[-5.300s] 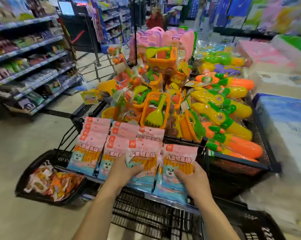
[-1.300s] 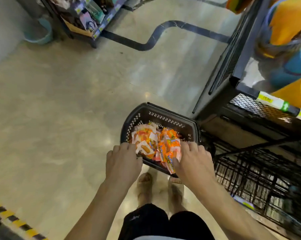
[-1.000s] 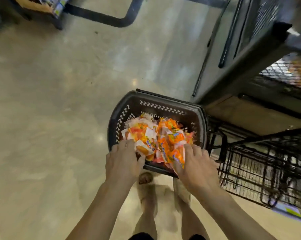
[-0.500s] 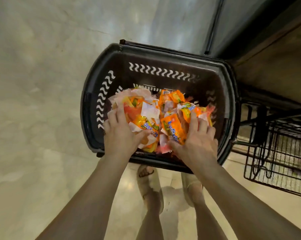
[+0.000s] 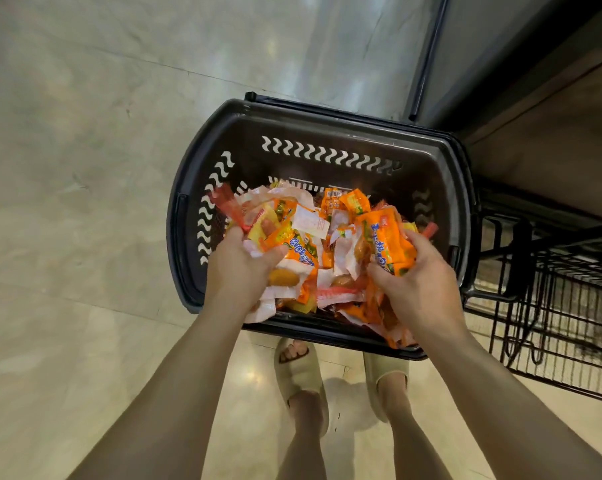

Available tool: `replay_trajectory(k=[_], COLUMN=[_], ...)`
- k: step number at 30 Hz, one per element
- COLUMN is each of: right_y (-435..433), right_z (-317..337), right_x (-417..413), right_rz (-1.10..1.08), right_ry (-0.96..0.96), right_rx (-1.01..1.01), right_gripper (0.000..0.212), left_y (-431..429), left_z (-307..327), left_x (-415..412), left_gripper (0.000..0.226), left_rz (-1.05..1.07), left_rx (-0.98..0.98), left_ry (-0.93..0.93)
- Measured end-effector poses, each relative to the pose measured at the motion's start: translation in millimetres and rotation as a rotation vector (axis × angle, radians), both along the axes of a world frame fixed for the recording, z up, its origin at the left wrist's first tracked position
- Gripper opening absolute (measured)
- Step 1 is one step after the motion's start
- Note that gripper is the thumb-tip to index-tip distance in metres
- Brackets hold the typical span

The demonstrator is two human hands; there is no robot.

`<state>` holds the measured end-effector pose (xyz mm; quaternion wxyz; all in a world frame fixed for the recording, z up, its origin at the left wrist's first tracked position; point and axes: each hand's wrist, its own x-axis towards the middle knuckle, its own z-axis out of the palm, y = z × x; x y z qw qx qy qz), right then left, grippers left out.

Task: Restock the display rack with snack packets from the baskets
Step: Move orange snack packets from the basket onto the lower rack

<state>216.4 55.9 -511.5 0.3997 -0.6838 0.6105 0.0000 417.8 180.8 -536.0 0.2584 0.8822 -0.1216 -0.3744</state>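
Snack packets (image 5: 327,244), orange, white and red, lie in a loose heap inside a black plastic basket (image 5: 327,133) standing on the floor (image 5: 85,168). The heap fills the near half of the basket. The far half shows bare bottom and slotted wall. A few packets hang over the near rim.

Left hand (image 5: 239,268) is down in the left side of the heap. Its fingers (image 5: 235,233) are curled round a bunch of packets, with the thumb pressed over the top of them. One red-edged packet sticks up past the knuckles.

Right hand (image 5: 417,285) is at the right side of the heap. Its fingers (image 5: 414,239) and thumb are curled round a clump of orange packets with blue print, gripping them. That clump sits slightly above the rest of the heap. Cannot tell how many packets either hand holds.

Both forearms come in from the bottom edge, bare.

Display rack (image 5: 552,306), black wire, stands just to the right of the basket, and its frame is touching or nearly touching the basket's right rim. A dark solid panel (image 5: 500,46) rises at top right.

Two feet in beige slide sandals (image 5: 299,375) stand on the pale glossy floor just below the basket's near rim.
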Motion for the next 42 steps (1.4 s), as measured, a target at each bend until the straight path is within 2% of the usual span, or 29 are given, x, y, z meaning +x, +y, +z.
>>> replay_trajectory(k=[3, 7, 9, 12, 15, 18, 22, 28, 33, 37, 42], right_y=[2.3, 8.1, 11.8, 17.9, 24.1, 28.7, 34.4, 48.0, 62.1, 72.2, 78.2], right_z=[11.1, 29.0, 37.8, 54.3, 80.7, 122.6, 199.2, 330.7, 420.2, 463.9, 486.1], right_x=[-4.2, -7.8, -10.1, -12.3, -13.0, -15.4, -25.1, -46.6, -66.1, -82.7, -108.6], right_rz=[-0.091, -0.155, -0.172, -0.196, -0.215, -0.210, -0.190, -0.184, -0.195, -0.180, -0.188], right_ry=[-0.070, -0.141, -0.181, -0.243, -0.291, -0.339, -0.397, -0.453, -0.535, -0.575, -0.616], right_rx=[0.050, 0.108, 0.125, 0.159, 0.190, 0.195, 0.200, 0.145, 0.086, 0.051, 0.024], right_gripper=[0.065, 0.048, 0.046, 0.047, 0.049, 0.036, 0.032, 0.040, 0.043, 0.038, 0.035], left_y=[3.9, 10.1, 15.1, 23.2, 30.6, 37.1, 44.4, 52.8, 59.8, 62.6, 60.0], left_z=[9.3, 27.5, 37.8, 58.2, 90.0, 134.6, 209.4, 339.7, 420.8, 465.8, 495.3], left_x=[2.7, -1.5, -3.7, -8.6, -17.1, -24.8, -36.4, -55.1, -62.6, -71.2, -91.9], left_gripper=[0.038, 0.030, 0.028, 0.014, 0.015, 0.014, 0.017, 0.018, 0.011, 0.010, 0.010], left_rz=[0.055, 0.152, 0.211, 0.297, 0.317, 0.358, 0.398, 0.369, 0.298, 0.242, 0.210], left_rx=[-0.043, -0.103, -0.146, -0.212, -0.241, -0.293, -0.368, -0.528, -0.655, -0.736, -0.780], left_ry=[0.033, 0.133, 0.190, 0.257, 0.240, 0.238, 0.248, 0.272, 0.239, 0.241, 0.258])
